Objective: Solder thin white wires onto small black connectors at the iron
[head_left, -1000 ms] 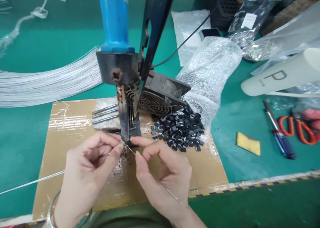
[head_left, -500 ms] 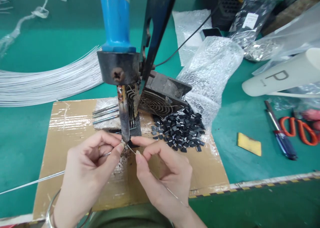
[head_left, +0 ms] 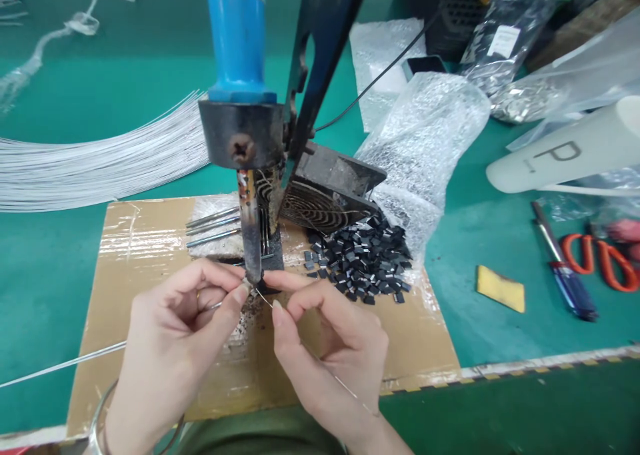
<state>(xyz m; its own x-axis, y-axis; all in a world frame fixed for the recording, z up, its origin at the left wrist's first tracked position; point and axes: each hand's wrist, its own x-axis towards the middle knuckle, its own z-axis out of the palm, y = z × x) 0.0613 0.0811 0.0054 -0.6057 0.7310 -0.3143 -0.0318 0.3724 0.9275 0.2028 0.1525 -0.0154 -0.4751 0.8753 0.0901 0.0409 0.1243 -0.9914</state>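
Well, both hands are drawn in close under the soldering iron (head_left: 251,242), which points straight down from its black bracket (head_left: 323,48). The left hand (head_left: 187,342) has thumb and forefinger pressed together just beside the iron's tip, closed on a thin white cable (head_left: 65,364) that runs back through the palm and out to the left over the green table (head_left: 460,242). What sits right at those fingertips is too small for me to make out.

The right hand (head_left: 330,348) is narrowed to a light pinch, with a fine solder wire (head_left: 265,299) caught at the thumb; one end slants up toward the tip, and the rest passes under the palm and shows again near the wrist. Its forefinger stretches out to near the tip, but I can't tell whether it touches anything there.

Beneath all this lies a sheet of cardboard (head_left: 415,348). A heap of small black pieces (head_left: 373,262) is spread on it beyond the right hand, below a tilted, dusty fan (head_left: 330,195). A thick bundle of white wires (head_left: 100,172) curves in from the left, and a yellow sponge (head_left: 501,288) lies on the right, near orange-handled scissors (head_left: 617,266).
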